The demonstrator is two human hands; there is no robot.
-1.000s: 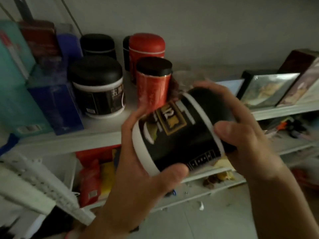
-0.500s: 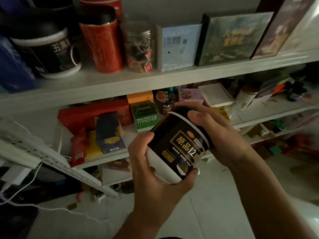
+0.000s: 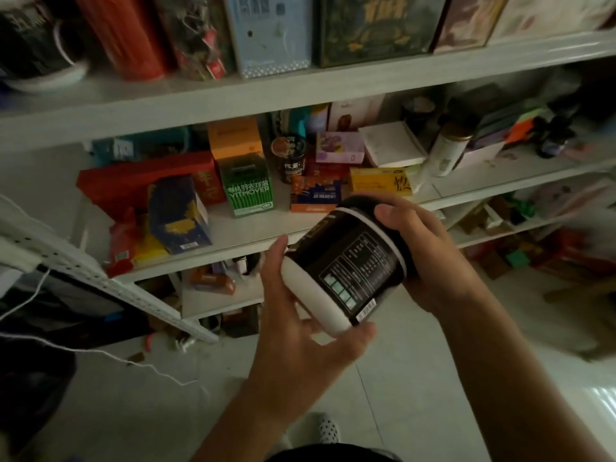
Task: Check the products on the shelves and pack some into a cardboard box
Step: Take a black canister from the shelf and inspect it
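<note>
We've got both hands clamped on the black jar (image 3: 346, 265): left hand (image 3: 293, 328) curled round its white base, right hand (image 3: 430, 261) wrapped over the lid end. The jar's tilted, back label up, in mid-air in front of the middle shelf (image 3: 466, 185). Risk: smooth wall, end-only grip. Loosen either hand and it likely drops onto the tiled floor (image 3: 400, 378). We can't see a cardboard box.

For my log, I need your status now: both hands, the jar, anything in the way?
Left hand grips the black jar at its white base; right hand grips the lid end. Jar tilted, small-print label up. No cardboard box in view.
</note>
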